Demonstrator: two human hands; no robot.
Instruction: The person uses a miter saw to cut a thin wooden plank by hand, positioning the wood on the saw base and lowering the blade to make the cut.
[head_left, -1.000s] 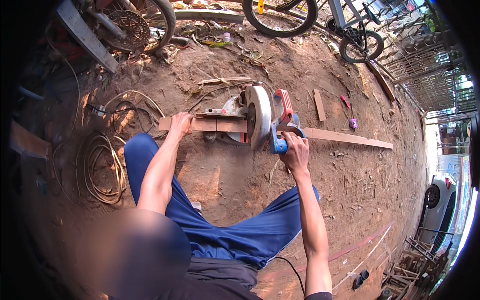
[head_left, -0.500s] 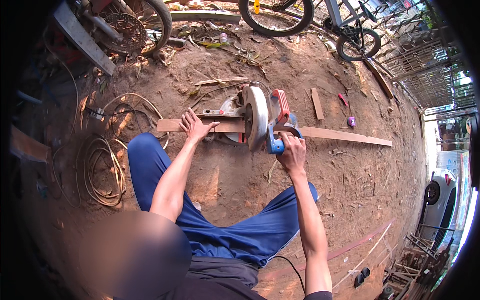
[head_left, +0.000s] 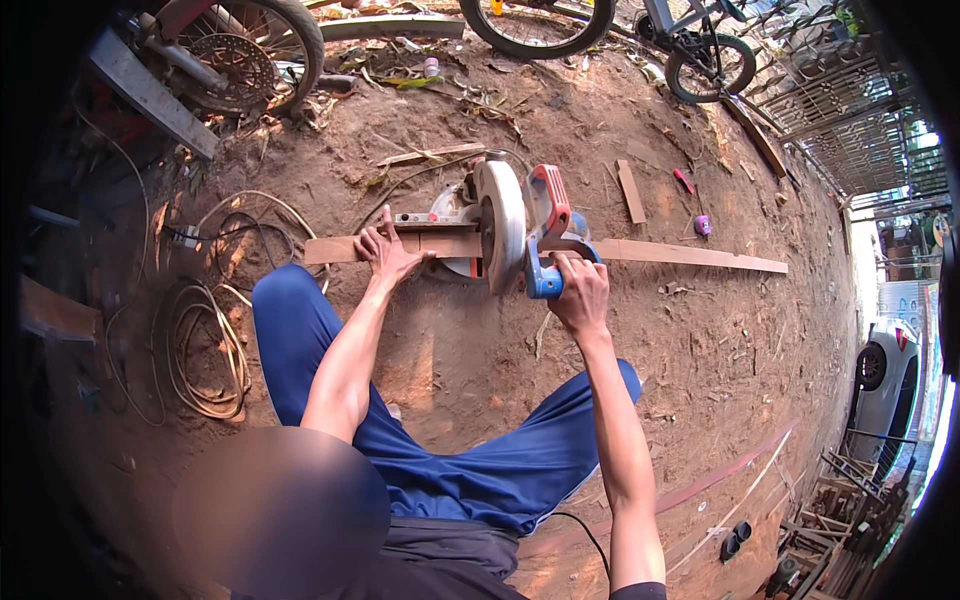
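Note:
A miter saw (head_left: 500, 228) with a round white guard, red upper grip and blue handle stands on the dirt ground. A long wooden board (head_left: 690, 257) lies across its base, its short end sticking out to the left. My left hand (head_left: 388, 253) rests on that left part with fingers spread, beside the metal fence (head_left: 435, 224). My right hand (head_left: 580, 290) is wrapped round the saw's blue handle at the right of the guard. Further right are a short wood strip (head_left: 631, 190), a small red tool (head_left: 683, 182) and a purple tape measure (head_left: 703, 225).
Coiled cables (head_left: 200, 380) lie left of my knee. Bicycles (head_left: 710, 75), a wheel with a disc (head_left: 225, 65) and scrap metal (head_left: 150, 95) line the far side. At the right are a metal fence, a white car (head_left: 890, 370), stacked scrap wood (head_left: 820, 530) and black footwear (head_left: 735, 540).
My left hand has loosened from gripping the board to spreading on it, shifted right toward the saw. My right hand stays on the handle. The view has shifted slightly.

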